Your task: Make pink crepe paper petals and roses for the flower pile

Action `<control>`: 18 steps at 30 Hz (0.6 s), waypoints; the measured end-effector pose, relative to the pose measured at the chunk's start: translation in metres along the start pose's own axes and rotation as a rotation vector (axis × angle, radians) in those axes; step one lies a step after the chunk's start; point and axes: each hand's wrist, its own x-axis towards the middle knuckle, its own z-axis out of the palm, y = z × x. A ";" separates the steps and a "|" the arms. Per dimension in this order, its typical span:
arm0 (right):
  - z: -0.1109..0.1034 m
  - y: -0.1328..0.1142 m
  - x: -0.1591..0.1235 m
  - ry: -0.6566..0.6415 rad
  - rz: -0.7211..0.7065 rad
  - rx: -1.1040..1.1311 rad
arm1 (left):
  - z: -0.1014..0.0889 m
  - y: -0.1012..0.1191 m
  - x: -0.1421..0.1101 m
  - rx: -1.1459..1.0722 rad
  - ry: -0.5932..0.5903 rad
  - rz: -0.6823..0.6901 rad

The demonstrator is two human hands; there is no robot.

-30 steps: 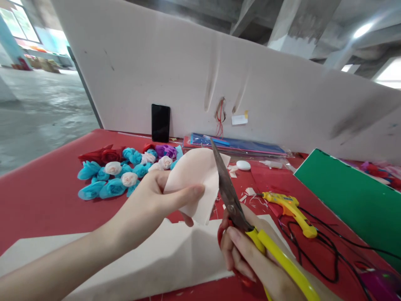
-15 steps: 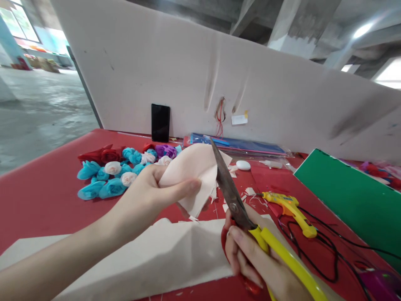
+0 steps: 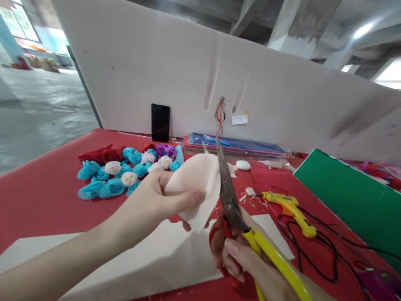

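My left hand (image 3: 153,194) pinches a curved piece of pale cream-pink paper (image 3: 196,173), thumb on its near face and fingers mostly hidden behind. Closed round the handles of a pair of scissors (image 3: 228,190) is my right hand (image 3: 250,263); one handle is red, the other yellow. The blades point up and away along the paper's right edge, spread apart, with the second tip showing beyond the paper's top. Beneath both hands lies a large sheet of the same pale paper (image 3: 150,259) on the red table.
Blue, white, red and purple paper flowers (image 3: 114,186) lie at left. A black phone (image 3: 160,122) leans on the white panel (image 3: 175,62). At right are a yellow glue gun (image 3: 291,205) with black cord, a green board (image 3: 347,200), paper scraps (image 3: 249,192) and a white oval object (image 3: 243,165).
The scissor blades have spread, and a second tip now shows behind the paper. Both the paper and the scissors have shifted slightly down. A strip at the paper's right side no longer shows.
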 end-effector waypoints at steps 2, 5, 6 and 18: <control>0.001 -0.006 0.000 0.051 0.019 -0.003 | 0.000 -0.001 0.000 -0.005 -0.007 -0.002; 0.002 -0.016 0.001 0.047 0.045 -0.008 | 0.000 -0.002 0.002 0.007 0.003 0.003; 0.002 -0.018 0.002 0.049 0.047 -0.004 | -0.001 -0.002 0.002 0.010 0.006 0.005; 0.005 -0.025 0.001 0.128 0.059 0.041 | -0.003 0.005 0.003 -0.020 0.037 0.034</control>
